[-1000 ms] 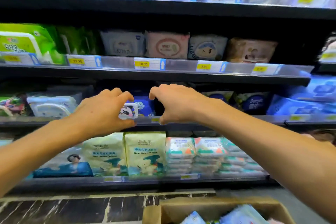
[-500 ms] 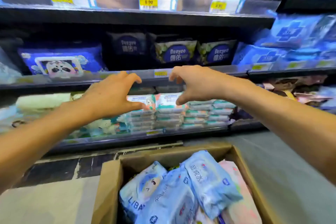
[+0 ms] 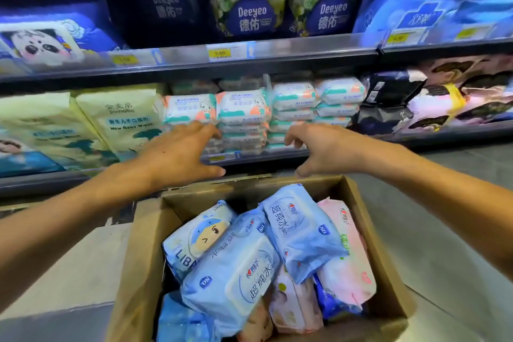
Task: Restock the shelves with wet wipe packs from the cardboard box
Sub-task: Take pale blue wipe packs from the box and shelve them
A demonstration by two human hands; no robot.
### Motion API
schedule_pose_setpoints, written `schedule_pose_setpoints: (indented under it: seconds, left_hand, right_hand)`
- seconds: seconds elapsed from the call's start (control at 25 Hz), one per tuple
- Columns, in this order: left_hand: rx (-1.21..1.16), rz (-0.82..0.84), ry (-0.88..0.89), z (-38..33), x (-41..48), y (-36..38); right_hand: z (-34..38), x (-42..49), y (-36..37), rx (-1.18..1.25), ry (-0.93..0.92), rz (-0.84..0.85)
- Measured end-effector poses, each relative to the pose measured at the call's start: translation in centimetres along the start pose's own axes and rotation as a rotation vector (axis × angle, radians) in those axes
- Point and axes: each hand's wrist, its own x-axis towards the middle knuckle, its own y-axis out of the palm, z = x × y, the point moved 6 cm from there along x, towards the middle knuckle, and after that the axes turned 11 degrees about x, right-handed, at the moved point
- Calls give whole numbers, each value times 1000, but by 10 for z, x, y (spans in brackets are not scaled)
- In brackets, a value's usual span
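An open cardboard box (image 3: 144, 244) stands on the floor below me, full of several wet wipe packs. On top lie a blue pack (image 3: 301, 230), another blue pack (image 3: 238, 272) and a pale blue pack with a cartoon face (image 3: 194, 239); a pink pack (image 3: 347, 253) lies at the right. My left hand (image 3: 180, 155) and my right hand (image 3: 324, 144) hover palm-down above the box's far edge, fingers loose, holding nothing. Behind them the lowest shelf (image 3: 277, 157) carries stacks of small white-and-teal packs (image 3: 244, 108).
The middle shelf (image 3: 277, 55) holds dark Deeyeo packs (image 3: 249, 14), a panda pack (image 3: 41, 44) at the left and blue packs (image 3: 416, 14) at the right. Yellow baby wipe bags (image 3: 119, 119) stand bottom left, black and pink packs (image 3: 416, 103) bottom right. Grey floor lies right of the box.
My view has tilted down from the shelves to the box. Both hands have come away from the panda pack on the middle shelf and dropped, empty, to the box's far edge.
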Motion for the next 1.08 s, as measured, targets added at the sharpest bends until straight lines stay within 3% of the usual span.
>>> schedule_pose_setpoints:
  seconds: [0.4,0.68,0.96,1.08]
  left_hand:
    - [-36,303,66,-40,-20,98]
    - [-210,429,42,-59,-47,138]
    - [-337,567,-35,-61,-60,152]
    - [-374,585,-90,-63,-62,156]
  right_hand:
    - [-58,-12,80,103,121,113]
    - [-72,-26,99,208,171,29]
    - [-91,-45,124,509,511,157]
    - [-83,-43,127,474,509,212]
